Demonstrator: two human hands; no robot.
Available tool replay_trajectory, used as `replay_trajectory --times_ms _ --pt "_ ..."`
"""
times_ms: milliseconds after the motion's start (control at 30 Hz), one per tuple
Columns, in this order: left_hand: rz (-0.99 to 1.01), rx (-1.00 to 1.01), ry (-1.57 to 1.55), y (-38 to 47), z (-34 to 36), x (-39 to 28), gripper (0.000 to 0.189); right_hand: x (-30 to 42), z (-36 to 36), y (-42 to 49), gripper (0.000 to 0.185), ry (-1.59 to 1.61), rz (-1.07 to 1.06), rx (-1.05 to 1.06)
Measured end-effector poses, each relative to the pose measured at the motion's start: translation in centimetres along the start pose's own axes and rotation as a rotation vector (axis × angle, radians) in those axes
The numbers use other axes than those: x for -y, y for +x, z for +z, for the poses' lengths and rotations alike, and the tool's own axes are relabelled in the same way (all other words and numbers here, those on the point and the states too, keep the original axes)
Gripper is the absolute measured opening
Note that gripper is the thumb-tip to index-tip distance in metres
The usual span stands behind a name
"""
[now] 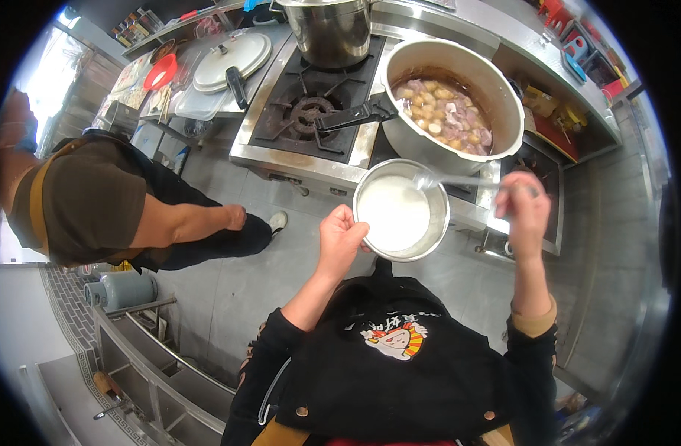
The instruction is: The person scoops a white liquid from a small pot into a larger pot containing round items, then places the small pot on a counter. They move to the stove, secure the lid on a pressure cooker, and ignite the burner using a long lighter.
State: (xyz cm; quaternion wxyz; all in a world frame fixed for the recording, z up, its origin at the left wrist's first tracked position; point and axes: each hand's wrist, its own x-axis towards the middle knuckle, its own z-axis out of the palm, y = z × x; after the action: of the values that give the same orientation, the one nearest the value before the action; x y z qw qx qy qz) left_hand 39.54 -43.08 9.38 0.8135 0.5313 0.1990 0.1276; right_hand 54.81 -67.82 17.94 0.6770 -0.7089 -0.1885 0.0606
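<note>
My left hand (342,237) grips the rim of a round metal bowl (439,223) from its left side. White granular stuff (396,214) fills the lower part of the bowl; whether it is salt or sugar I cannot tell. In my right hand (523,209) is the handle of a spoon (426,178), blurred, its head over the bowl's far right edge. Just beyond the bowl, a large pressure cooker pot (446,150) stands without its lid on the stove. Chunks of raw-looking meat and pale round pieces (443,117) lie in liquid inside it.
The pot's black handle (357,113) juts left over a gas burner (309,114). Behind stands a tall steel stockpot (332,33). A pressure cooker lid (233,61) and a red bowl (160,72) lie on the left counter. Another person (89,200) stands at the left, near a gas cylinder (123,290).
</note>
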Motion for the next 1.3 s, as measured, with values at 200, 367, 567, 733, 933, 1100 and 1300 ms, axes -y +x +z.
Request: replay_trajectory --times_ms 200,367,567,733,933,1100,1300 --pt "0.002 0.008 0.005 -0.1 0.4 -0.1 0.018 -3.7 5.0 -3.7 0.018 -0.099 0.112 0.114" --pt "0.005 -0.011 0.022 -0.4 1.1 0.0 0.02 -5.4 5.6 -3.0 0.019 0.137 0.279 0.063" --pt "-0.017 -0.038 -0.008 -0.4 0.8 0.1 0.018 -5.5 3.8 -2.2 0.021 0.307 0.396 0.003" --pt "-0.014 -0.051 -0.026 -0.3 0.8 0.3 0.017 -5.0 3.0 -1.6 0.021 0.418 0.399 -0.009" --pt "-0.007 -0.077 -0.038 0.2 1.3 0.9 0.018 -2.7 -0.3 3.3 0.022 0.529 0.167 -0.068" --pt "-0.018 -0.08 -0.052 0.1 1.8 1.3 0.018 -1.5 -3.6 9.7 0.022 0.306 -0.005 -0.206" --pt "-0.018 -0.123 -0.043 -0.1 1.8 1.6 0.018 -2.3 -5.2 12.3 0.022 0.101 -0.096 -0.313"
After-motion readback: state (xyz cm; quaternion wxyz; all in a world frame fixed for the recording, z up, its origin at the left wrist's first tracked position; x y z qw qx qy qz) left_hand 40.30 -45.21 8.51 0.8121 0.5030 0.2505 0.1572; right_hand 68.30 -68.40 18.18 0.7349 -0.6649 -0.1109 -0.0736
